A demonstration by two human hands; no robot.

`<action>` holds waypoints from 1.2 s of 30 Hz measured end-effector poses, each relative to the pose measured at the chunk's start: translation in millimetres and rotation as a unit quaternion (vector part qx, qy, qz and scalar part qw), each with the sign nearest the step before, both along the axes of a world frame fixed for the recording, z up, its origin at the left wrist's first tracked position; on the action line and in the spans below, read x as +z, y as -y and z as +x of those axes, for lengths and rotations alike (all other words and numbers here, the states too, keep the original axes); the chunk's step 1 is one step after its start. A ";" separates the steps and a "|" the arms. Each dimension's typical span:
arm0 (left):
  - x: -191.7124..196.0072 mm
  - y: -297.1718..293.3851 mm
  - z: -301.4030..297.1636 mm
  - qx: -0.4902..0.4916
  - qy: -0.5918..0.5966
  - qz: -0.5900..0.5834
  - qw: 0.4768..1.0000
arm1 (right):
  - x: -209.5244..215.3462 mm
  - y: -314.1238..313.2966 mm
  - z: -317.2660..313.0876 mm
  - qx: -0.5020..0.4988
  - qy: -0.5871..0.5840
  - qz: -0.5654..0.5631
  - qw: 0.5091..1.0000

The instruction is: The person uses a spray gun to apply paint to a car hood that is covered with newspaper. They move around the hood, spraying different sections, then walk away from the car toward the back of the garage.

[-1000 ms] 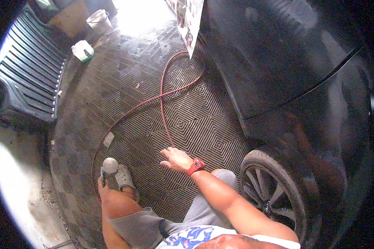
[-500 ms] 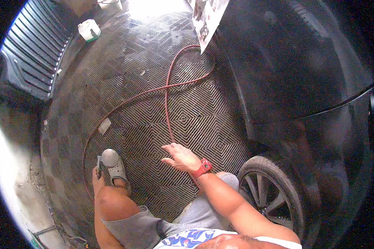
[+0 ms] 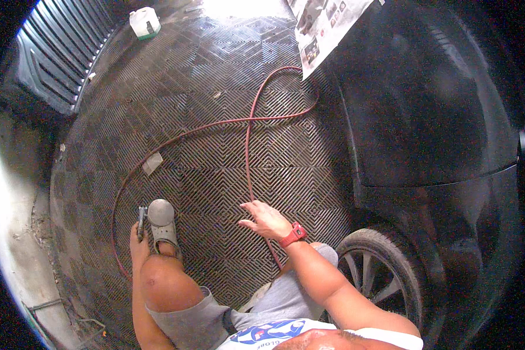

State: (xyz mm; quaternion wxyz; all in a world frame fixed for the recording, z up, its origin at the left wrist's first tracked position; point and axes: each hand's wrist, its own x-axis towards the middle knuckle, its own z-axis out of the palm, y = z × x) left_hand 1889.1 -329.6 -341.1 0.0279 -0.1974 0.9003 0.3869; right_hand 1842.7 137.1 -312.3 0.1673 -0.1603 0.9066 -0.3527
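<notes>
The person crouches in the lower middle of the frame on a dark tiled floor (image 3: 216, 116) with a zigzag grid pattern. The right hand (image 3: 265, 220) is held out just below centre, palm down, fingers loosely spread and gripping nothing; a red wristband (image 3: 292, 235) sits on that wrist. The hand hovers right over the red hose (image 3: 248, 151), which runs up the middle of the frame from under the hand, curls into a loop near the upper centre, then sweeps left and down in a wide arc towards the lower left.

The left hand (image 3: 139, 242) is low at the lower left, beside the bent knee, its fingers wrapped closed round a small grey metal tool (image 3: 141, 217) that sticks upward from the fist. Just beside it, the person's foot in a grey clog (image 3: 162, 220) rests on the floor.

A black car (image 3: 437, 116) fills the right side of the frame, with its wheel (image 3: 385, 274) at the lower right, close to the right forearm. A sheet of newspaper (image 3: 324, 29) hangs over the car at the top centre. A white jug (image 3: 144, 22) stands at the upper left, near a dark ribbed panel (image 3: 58, 58). A small pale scrap (image 3: 152, 163) lies on the floor left of centre, close to the hose.
</notes>
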 end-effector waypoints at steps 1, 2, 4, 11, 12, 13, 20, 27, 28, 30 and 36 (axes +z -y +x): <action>-1.5 1.9 0.4 -0.005 -0.001 -0.004 1.000 | 1.1 1.9 0.3 0.002 -0.003 -0.002 1.000; -3.0 3.3 1.1 -0.011 -0.002 -0.008 1.000 | 2.1 3.2 0.4 0.004 -0.006 -0.003 1.000; -10.2 14.6 6.9 0.002 -0.002 0.013 1.000 | 7.1 8.8 -1.7 0.014 0.009 -0.005 1.000; 3.1 7.7 -2.4 -0.020 0.031 -0.012 0.999 | 22.9 16.1 1.1 -0.001 -0.027 -0.030 0.999; 2.1 8.7 -2.9 -0.020 0.037 -0.009 0.999 | 22.7 15.9 2.1 -0.005 -0.029 -0.036 0.999; 1.3 10.0 -3.4 -0.020 0.043 -0.007 0.999 | 22.2 15.5 2.9 -0.010 -0.030 -0.041 0.999; -46.7 71.4 11.2 -0.036 0.024 -0.003 0.999 | 31.5 13.2 7.6 -0.014 -0.046 -0.043 0.998; -48.6 67.7 0.9 -0.063 0.046 -0.080 0.994 | 34.3 12.2 7.4 -0.034 -0.071 -0.040 0.996; -49.1 69.4 3.2 -0.068 0.034 -0.054 0.996 | 34.6 13.4 7.9 -0.034 -0.069 -0.039 0.996; -51.0 71.4 4.4 -0.081 0.011 -0.001 0.997 | 38.6 13.9 7.6 -0.035 -0.064 -0.037 0.997; -22.0 41.6 0.4 -0.066 0.047 -0.047 0.996 | 48.1 18.1 6.3 -0.014 -0.050 -0.036 0.998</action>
